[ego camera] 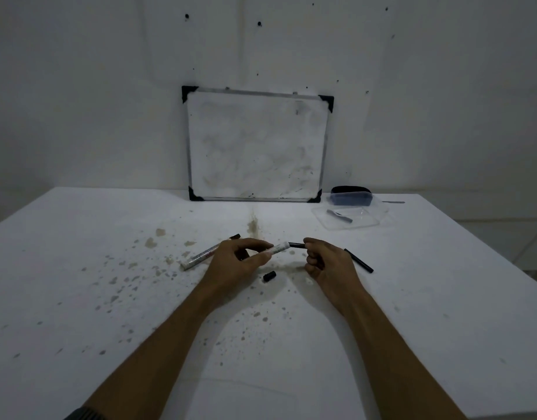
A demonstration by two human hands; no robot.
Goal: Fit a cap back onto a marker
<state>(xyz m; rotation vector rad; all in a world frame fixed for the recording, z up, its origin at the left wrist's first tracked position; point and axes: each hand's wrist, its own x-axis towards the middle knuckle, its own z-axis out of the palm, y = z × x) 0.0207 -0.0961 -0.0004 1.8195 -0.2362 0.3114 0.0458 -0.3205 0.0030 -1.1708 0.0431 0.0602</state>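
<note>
While the left hand (231,262) pinches the white cylindrical marker (278,248) by its barrel, the right hand (324,262) grasps its black, apparently plastic end above the stained white table (79,268).

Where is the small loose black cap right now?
In the head view, the small black cap lies on the table between the left hand and right hand, just below the marker they hold.

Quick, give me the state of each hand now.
Left hand: holding the white marker barrel.
Right hand: fingers pinching the black end piece of that marker.
</note>
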